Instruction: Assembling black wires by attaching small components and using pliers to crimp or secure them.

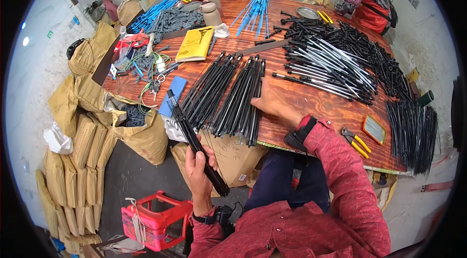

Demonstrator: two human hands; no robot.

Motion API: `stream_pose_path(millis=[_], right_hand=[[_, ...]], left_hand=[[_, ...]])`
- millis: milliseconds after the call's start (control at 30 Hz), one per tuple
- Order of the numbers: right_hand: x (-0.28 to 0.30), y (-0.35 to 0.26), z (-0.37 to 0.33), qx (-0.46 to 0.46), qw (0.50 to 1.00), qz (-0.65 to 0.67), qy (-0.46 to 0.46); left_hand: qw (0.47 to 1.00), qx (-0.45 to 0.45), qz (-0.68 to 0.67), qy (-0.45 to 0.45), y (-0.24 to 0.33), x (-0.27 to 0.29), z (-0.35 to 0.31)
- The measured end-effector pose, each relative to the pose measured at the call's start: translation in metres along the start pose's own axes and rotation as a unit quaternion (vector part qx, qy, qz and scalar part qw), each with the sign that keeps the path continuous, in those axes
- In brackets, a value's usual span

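My left hand (200,168) is wrapped round a bundle of thin black rods (187,129), held tilted off the table's near edge. On the table, two fanned piles of similar black rods, a left one (206,88) and a right one (237,100), lie side by side with their capped ends pointing away from me. At the right pile's outer side is my right hand (273,100), its thumb and fingers closed on the edge rods. How many rods it grips is hidden.
Silver-and-black rods (331,68) heap up on the right, near yellow-handled pliers (357,142) and a small orange-rimmed tray (374,129). A yellow notebook (195,44) and blue rods (254,10) lie farther off. A red plastic stool (155,219) and sacks (138,134) stand below left. Two people work across the table.
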State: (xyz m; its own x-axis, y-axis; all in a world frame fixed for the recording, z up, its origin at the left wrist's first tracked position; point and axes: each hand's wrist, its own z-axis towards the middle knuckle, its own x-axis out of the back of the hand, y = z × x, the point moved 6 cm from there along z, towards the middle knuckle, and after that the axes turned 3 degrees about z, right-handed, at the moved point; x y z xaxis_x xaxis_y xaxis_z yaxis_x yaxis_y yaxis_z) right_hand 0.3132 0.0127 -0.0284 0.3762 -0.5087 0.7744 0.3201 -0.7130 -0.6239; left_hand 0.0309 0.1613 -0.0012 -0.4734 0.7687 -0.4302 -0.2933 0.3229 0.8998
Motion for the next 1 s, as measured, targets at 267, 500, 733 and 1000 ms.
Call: stream_pose_path(millis=[267,500,733,1000], right_hand=[[0.014,0.044,-0.003,-0.106,0.946,0.28,-0.12],[0.068,0.046,-0.027,-0.041,0.842,0.52,-0.142],[0.074,0.039,-0.047,-0.019,0.757,0.641,-0.124],[0.056,0.063,-0.061,-0.093,0.701,0.685,-0.175]], left_hand=[[1.0,0.004,-0.005,0.016,0.0,0.021,-0.009],[1.0,0.009,-0.011,0.021,-0.004,0.02,-0.007],[0.999,0.027,-0.029,0.014,-0.007,0.012,-0.01],[0.999,0.041,-0.025,0.011,-0.013,0.006,-0.016]])
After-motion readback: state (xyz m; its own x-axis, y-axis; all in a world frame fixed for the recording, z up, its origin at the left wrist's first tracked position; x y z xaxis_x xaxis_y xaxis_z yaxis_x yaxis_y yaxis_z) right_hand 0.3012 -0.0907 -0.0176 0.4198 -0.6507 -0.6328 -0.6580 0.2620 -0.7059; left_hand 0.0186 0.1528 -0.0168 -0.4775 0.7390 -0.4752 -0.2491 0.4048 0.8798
